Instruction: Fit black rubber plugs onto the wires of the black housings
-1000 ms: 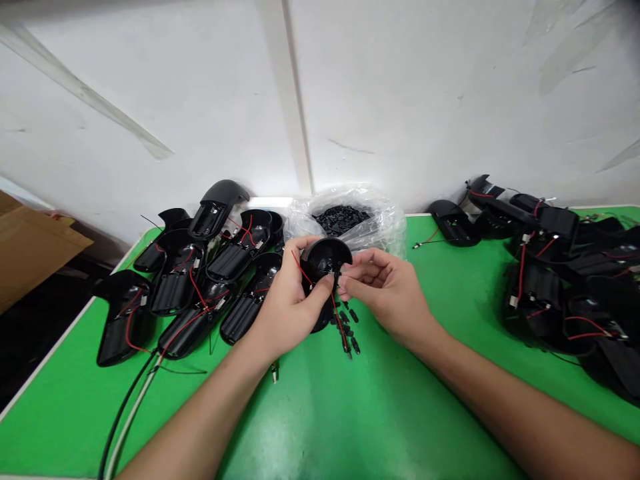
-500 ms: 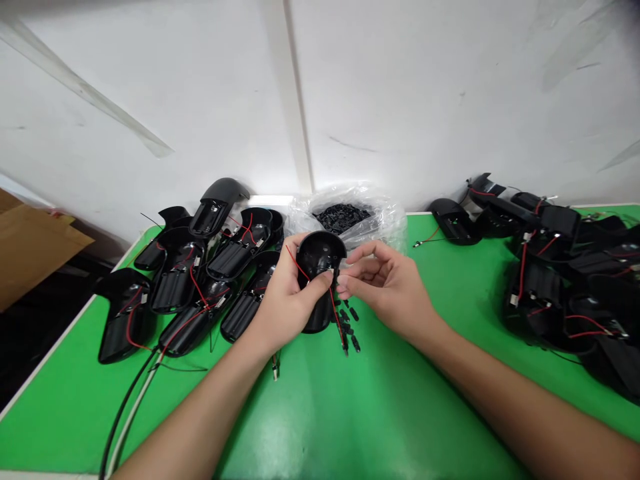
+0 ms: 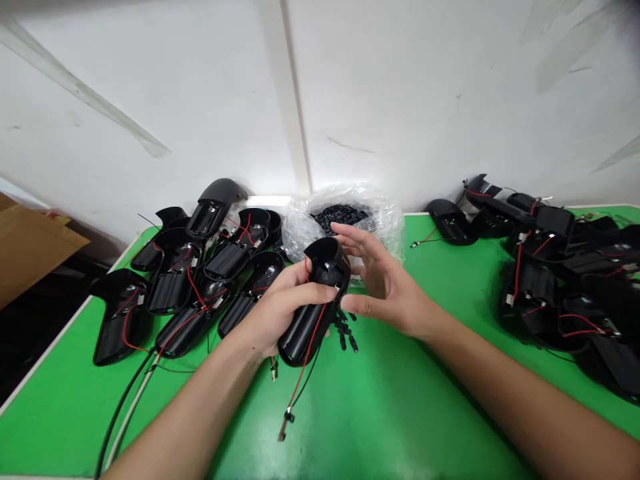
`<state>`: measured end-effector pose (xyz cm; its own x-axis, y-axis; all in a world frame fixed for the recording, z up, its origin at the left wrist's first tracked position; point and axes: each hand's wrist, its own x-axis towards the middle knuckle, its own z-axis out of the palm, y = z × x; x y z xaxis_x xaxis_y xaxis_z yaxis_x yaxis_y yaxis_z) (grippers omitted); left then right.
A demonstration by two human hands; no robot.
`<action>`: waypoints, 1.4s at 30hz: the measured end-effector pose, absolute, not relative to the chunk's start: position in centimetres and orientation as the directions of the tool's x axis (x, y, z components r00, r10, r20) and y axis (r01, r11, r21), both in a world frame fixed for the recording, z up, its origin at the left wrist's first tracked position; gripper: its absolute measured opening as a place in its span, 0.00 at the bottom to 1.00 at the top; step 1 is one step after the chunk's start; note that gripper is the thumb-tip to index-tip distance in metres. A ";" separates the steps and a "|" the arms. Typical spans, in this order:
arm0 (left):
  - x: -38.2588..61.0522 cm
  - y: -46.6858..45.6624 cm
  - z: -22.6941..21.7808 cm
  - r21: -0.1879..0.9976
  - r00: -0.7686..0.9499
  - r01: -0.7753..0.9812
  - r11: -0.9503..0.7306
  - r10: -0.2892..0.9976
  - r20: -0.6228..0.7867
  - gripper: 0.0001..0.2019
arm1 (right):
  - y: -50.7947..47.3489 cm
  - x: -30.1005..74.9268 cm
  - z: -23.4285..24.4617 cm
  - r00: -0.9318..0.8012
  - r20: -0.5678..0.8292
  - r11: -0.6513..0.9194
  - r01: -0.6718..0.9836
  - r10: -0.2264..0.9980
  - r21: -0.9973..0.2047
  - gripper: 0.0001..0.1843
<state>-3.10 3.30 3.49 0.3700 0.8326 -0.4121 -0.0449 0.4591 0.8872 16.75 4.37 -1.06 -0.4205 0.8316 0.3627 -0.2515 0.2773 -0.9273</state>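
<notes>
My left hand [image 3: 277, 310] is closed round a long black plastic shell [image 3: 315, 300], holding it tilted above the green table [image 3: 380, 413]. A red wire and a black wire [image 3: 299, 383] hang from the shell, ending in a small connector just over the table. My right hand [image 3: 383, 283] is beside the shell's upper end, fingers spread and holding nothing. Under the hands lie several small black parts [image 3: 347, 330]. Just behind the hands stands a clear plastic bag [image 3: 345, 217] full of such parts.
A pile of black shells with red wires [image 3: 193, 280] lies at the left. Another pile [image 3: 555, 267] fills the right side. Black and white cables [image 3: 123, 413] run off the table's near left edge. A white wall stands close behind; brown cardboard [image 3: 30, 247] is at far left.
My right hand has let go near the shell's rim and spread open. The left hand has tilted the shell over, so its wires now hang free toward the table.
</notes>
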 end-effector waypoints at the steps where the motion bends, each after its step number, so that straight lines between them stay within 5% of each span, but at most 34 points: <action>1: -3.1 3.2 3.5 0.883 0.390 -0.060 0.466 0.825 -0.410 0.16 | 4.3 16.8 -1.0 -0.457 0.374 0.278 -0.264 0.807 -0.924 0.45; 6: -3.5 3.0 3.3 0.905 0.490 -0.121 0.408 0.817 -0.303 0.22 | 4.0 16.8 -0.6 -0.524 0.363 0.231 -0.301 0.771 -0.925 0.42; 14: -3.7 3.3 3.4 0.965 0.553 0.212 0.156 0.795 -0.250 0.45 | 3.7 16.6 -0.6 -0.492 0.368 0.229 -0.319 0.789 -0.920 0.42; 25: -3.0 2.5 3.5 0.952 0.549 0.275 0.138 0.790 -0.273 0.31 | 3.7 16.4 -0.7 -0.547 0.277 0.034 -0.412 0.790 -0.911 0.41; 42: -2.0 3.1 4.0 0.941 0.612 0.055 0.334 0.733 -0.296 0.29 | 1.6 15.2 -0.7 -0.473 0.336 0.252 -0.234 0.814 -0.939 0.38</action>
<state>-2.02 3.08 3.97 0.6124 0.7329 -0.2963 0.0554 0.3341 0.9409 15.24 1.63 -0.71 -0.4732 0.8143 0.3361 -0.2339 0.2517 -0.9391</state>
